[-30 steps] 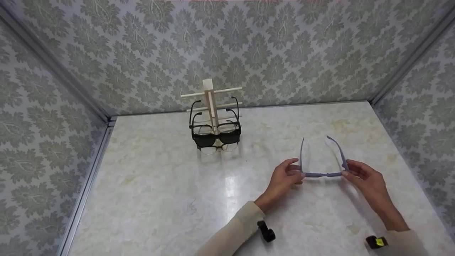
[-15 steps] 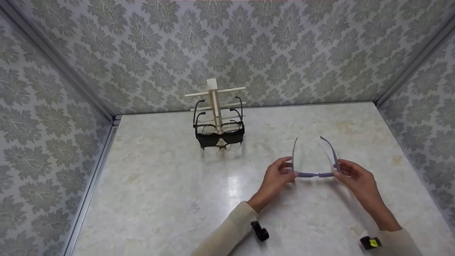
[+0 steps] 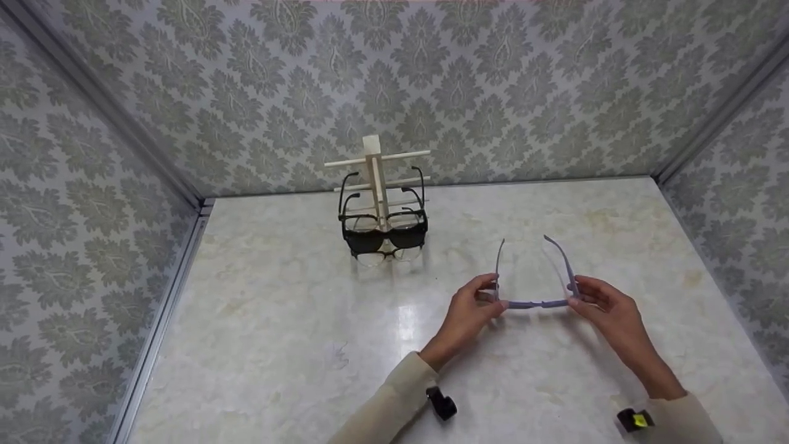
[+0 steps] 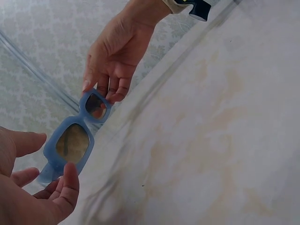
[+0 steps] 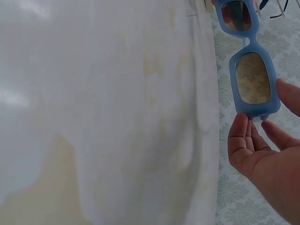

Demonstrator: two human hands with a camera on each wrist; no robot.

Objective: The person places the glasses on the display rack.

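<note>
Between both hands is a pair of sunglasses with a thick light-blue frame [image 3: 521, 304] and tinted lenses [image 5: 252, 77]. Its temples are unfolded and point away from me, above the table. My left hand [image 3: 465, 313] pinches the left corner near the hinge, thumb at the front. At the opposite corner my right hand [image 3: 614, 316] grips in the same way. The left wrist view shows the blue frame [image 4: 87, 126] reaching from the near left hand [image 4: 26, 197] to the right hand [image 4: 117, 51].
A wooden eyewear stand [image 3: 373, 166] with crossbars stands at the back, left of the hands. Dark-framed glasses [image 3: 360, 217], black sunglasses [image 3: 365, 241] and clear-lensed glasses [image 3: 370, 259] hang on its lower part. Patterned walls [image 3: 419, 74] enclose the marbled table [image 3: 277, 320].
Both hands have carried the blue sunglasses a little to the left, closer to the stand. The view has shifted slightly. The grip on each corner looks the same.
</note>
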